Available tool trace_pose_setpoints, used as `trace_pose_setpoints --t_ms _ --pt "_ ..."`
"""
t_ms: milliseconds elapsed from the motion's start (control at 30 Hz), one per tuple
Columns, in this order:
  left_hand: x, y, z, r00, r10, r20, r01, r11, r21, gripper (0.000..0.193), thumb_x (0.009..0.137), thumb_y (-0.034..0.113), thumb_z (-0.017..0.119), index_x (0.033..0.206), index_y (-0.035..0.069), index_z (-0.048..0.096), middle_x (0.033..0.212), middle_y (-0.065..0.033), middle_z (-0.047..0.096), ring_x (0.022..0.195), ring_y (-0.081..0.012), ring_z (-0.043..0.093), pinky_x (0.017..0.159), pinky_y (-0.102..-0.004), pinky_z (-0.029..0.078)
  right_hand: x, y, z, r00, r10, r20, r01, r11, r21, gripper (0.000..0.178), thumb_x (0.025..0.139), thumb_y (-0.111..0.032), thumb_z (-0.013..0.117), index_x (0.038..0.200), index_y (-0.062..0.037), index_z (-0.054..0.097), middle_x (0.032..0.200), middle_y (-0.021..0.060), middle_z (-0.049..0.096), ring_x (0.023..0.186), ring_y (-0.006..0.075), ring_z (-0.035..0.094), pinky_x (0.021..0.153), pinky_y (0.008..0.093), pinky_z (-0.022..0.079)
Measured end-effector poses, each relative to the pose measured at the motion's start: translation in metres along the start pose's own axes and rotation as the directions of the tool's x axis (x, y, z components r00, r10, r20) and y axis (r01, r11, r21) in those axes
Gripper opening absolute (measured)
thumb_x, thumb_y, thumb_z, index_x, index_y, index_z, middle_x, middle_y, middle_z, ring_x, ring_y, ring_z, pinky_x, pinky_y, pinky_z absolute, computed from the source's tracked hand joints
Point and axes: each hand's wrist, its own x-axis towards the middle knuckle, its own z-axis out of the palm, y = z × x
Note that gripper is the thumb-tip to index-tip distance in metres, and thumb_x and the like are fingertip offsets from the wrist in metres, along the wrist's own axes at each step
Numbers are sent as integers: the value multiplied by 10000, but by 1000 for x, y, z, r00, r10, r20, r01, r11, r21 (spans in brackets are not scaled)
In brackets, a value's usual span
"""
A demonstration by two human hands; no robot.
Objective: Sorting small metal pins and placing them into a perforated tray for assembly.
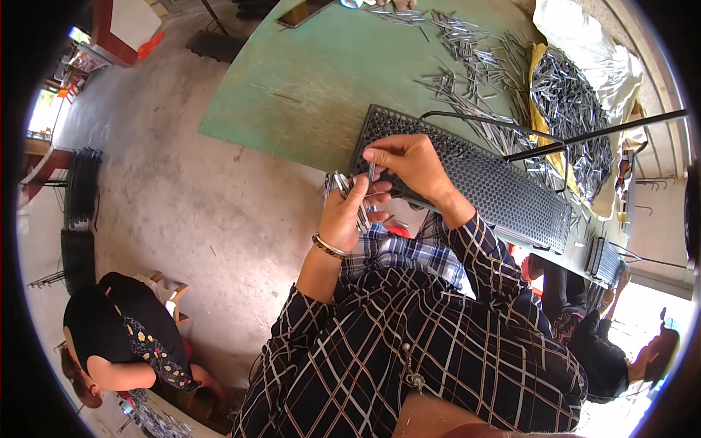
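Observation:
My left hand (347, 210) is closed round a small bunch of thin grey metal rods (338, 182), whose ends stick out past the fingers. Between thumb and forefinger, my right hand (418, 166) pinches a single metal rod (371, 174), held upright just above the left fingers. Beneath and beside the right hand lies a long black rack (504, 191) with rows of round holes, slanting across the table's near edge. At its left end, some holes look filled with dark bits, too small to make out.
Loose metal rods (467, 55) lie strewn over the green table (292, 80) beyond the rack. An opened sack (584, 44) full of rods stands at the right, behind a black metal bar (621, 130). A phone (305, 12) lies at the far edge. Co-workers (131, 343) sit at both sides.

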Motion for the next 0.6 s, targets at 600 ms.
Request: trace_pose_setpoints --t_ms 600 --pt "-4 -6 3 997 -81 1 81 994 70 295 930 292 506 1097 53 548 968 -121 658 708 -107 608 525 -223 491 32 10 -11 928 -332 -168 261 903 -342 206 815 -167 674 930 3 662 809 120 647 691 204 613 626 299 474"
